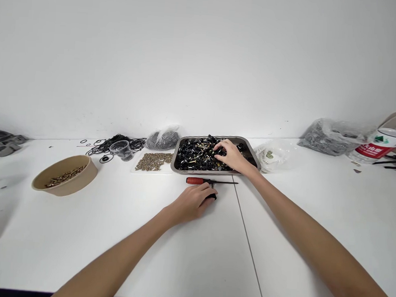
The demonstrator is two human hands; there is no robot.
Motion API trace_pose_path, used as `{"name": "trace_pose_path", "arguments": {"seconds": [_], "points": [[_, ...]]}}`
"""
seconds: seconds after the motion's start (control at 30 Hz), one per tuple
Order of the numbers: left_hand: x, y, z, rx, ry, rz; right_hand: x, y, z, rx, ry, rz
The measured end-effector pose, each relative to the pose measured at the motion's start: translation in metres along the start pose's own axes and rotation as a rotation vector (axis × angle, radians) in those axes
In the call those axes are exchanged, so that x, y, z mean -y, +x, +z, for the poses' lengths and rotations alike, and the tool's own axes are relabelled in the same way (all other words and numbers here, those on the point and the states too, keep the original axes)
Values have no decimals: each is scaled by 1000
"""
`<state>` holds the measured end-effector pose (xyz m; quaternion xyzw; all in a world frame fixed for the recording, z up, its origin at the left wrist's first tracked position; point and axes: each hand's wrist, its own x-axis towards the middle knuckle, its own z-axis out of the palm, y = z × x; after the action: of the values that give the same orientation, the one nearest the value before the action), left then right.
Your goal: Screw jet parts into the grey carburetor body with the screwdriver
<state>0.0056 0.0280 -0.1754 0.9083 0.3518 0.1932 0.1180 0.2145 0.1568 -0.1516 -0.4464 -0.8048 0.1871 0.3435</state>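
Your left hand (194,200) rests low over the tabletop (183,265), its fingers closed around a small black piece (211,196), just on the near side of the red-handled screwdriver (209,181). That screwdriver lies flat, its shaft pointing right across the seam.

Your right hand (233,157) reaches over the right part of the metal tray (196,172), thumb and forefinger curved down among the black parts (192,155) heaped in it; you cannot tell from here whether they pinch one. Some brass-coloured bits show in that heap.

Just left of the tray, small brass pieces (152,161) are spread out, with a bag of dark bits (164,140) on their far side. Farther left you have a clear cup (123,151) beside tangled black rings (117,139), and nearer, a tan bowl (76,183) holding brass-coloured screws (65,177). A clear plastic bag (273,158) sits just right of the tray.
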Motion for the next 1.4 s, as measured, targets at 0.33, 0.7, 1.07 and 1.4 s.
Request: {"name": "trace_pose_path", "arguments": {"seconds": [0.33,0.7,1.07,1.4], "points": [[-1,0,-1,11,2,-6,-6,2,2,-38,10,-68],[0,0,0,15,14,-5,-7,2,3,-60,51,-136],[-3,1,-2,27,10,-31,-4,4,3,-83,91,-127],[-3,1,-2,25,10,-30,0,2,1,-71,63,-84]]}}
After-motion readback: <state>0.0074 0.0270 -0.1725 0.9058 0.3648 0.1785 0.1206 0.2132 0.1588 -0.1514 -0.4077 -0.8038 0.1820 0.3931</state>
